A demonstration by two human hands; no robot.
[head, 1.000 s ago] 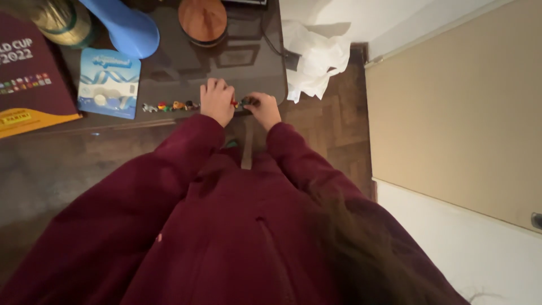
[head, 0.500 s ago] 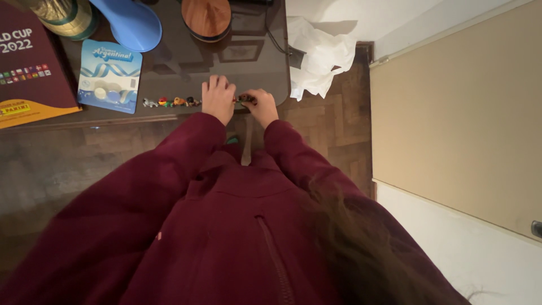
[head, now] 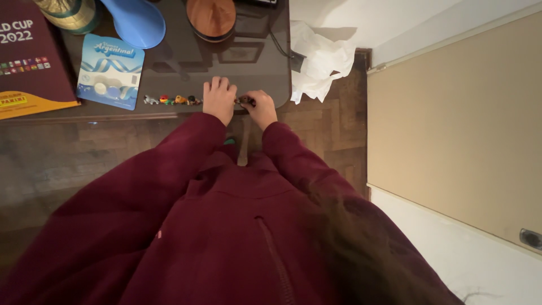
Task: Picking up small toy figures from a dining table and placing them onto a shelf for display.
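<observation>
Dark and tiny, a small figurine (head: 245, 101) sits pinched in the fingers (head: 252, 101) of the right hand (head: 262, 108) at the near edge of the tabletop (head: 237, 56), close to its near right corner. The left hand (head: 219, 99) rests just beside it, knuckles up and fingers curled down onto the glass; whether they grip anything cannot be told. Left of that hand, a row of small coloured figurines (head: 172, 100) runs along the same near edge. Farther left lie a light blue blister pack (head: 110, 70) and a maroon sticker album (head: 28, 56) at the left edge. Along the far edge stand a blue cone-shaped object (head: 135, 20) and a round wooden object (head: 212, 17). Crumpled white paper (head: 322, 59) lies off the right edge, over the parquet floor (head: 333, 124). Both arms wear maroon sleeves (head: 180, 164).
</observation>
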